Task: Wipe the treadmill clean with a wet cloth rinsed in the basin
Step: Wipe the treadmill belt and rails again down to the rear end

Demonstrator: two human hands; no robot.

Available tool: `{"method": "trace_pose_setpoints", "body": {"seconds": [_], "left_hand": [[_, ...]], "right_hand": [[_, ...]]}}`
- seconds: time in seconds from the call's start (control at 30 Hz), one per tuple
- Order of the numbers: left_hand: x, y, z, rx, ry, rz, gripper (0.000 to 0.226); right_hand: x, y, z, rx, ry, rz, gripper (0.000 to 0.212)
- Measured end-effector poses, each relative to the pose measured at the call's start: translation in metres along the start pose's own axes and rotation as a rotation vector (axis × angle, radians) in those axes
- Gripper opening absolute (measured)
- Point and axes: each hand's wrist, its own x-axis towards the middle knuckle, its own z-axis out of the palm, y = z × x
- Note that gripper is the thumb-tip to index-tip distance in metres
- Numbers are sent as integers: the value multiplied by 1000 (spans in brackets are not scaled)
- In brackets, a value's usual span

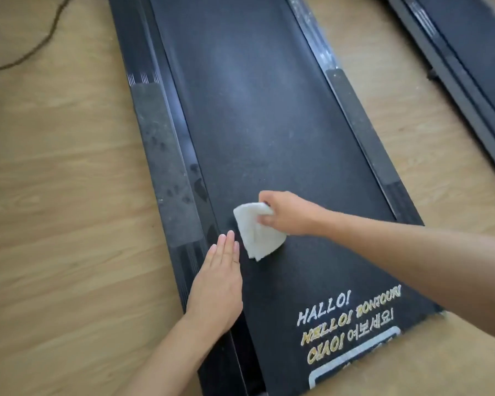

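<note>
White cloth (257,232), folded, is gripped at its upper corner by the right hand (289,214), fingers curled round it, and pressed on the treadmill's belt (269,124) near the belt's left edge. The left hand (217,284) lies flat with straight fingers, holding nothing, on that same edge just beside the cloth. The belt's long axis runs away from the person, and most of its dusty length lies beyond both hands. The right hand is farther up it, so forward strokes suit that hand. Left of the belt, the rail (160,155) shows damp spots.
</note>
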Motion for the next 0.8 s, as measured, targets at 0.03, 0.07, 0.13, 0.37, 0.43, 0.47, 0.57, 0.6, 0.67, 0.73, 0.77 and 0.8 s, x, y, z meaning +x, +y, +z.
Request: {"method": "trace_pose_setpoints", "body": {"seconds": [0.03,0.07,0.13,0.37,0.43,0.47,0.57,0.6,0.67,0.73,0.77,0.8], "left_hand": [[0,0,-1,8,-20,-5,73],[0,1,-5,34,-56,-4,76],[0,1,-14,86,-120,23,79],[26,-32,-138,-294,-131,-135,26],[40,-53,-201,-189,71,-152,7],[43,-61,-234,-152,142,-163,4],[33,-79,-326,-78,207,-229,6],[28,-84,-351,-46,192,-259,7],[17,-96,-391,37,151,-319,19],[9,-110,-421,81,128,-371,39],[9,-118,-431,83,128,-396,47],[11,-129,-436,66,133,-424,53]], "right_hand": [[8,-4,-21,8,42,-10,21],[14,-8,-42,18,84,-27,21],[22,-12,-78,53,162,-51,22],[20,-31,-161,139,316,-107,23],[6,-42,-192,107,366,-129,25],[-1,-51,-209,83,388,-141,24],[-14,-84,-268,28,433,-182,18],[-17,-95,-288,25,447,-193,16],[-21,-119,-326,43,475,-211,14],[-21,-139,-353,60,511,-255,11],[-19,-147,-363,65,528,-276,10],[-15,-155,-369,64,543,-293,9]]}}
